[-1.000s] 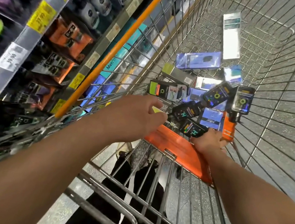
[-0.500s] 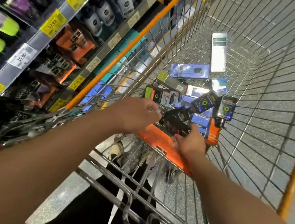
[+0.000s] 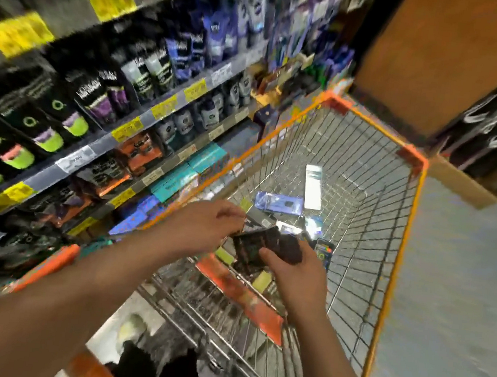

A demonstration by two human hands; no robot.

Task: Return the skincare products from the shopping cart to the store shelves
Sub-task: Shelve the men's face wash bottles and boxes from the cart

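The frame is blurred. My right hand (image 3: 296, 274) grips dark skincare packs (image 3: 268, 248) above the near end of the wire shopping cart (image 3: 404, 224). My left hand (image 3: 205, 230) is at the upper left edge of those packs, fingers curled and touching them; I cannot tell whether it holds one. More products lie on the cart floor: a blue box (image 3: 279, 202), a white box (image 3: 313, 187) and a dark tube (image 3: 323, 252). The store shelves (image 3: 143, 120) on the left carry dark tubes and boxes.
Yellow and white price tags (image 3: 127, 129) run along the shelf edges. The orange child-seat flap (image 3: 247, 299) crosses the cart's near end. An orange pillar (image 3: 442, 55) and a cardboard-edged display (image 3: 470, 188) stand beyond the cart. Grey floor (image 3: 458, 289) lies to the right.
The view has swung up, showing more shelves and the cart's far end. My right hand has lifted the dark packs off the pile, and my left hand has stayed by them.
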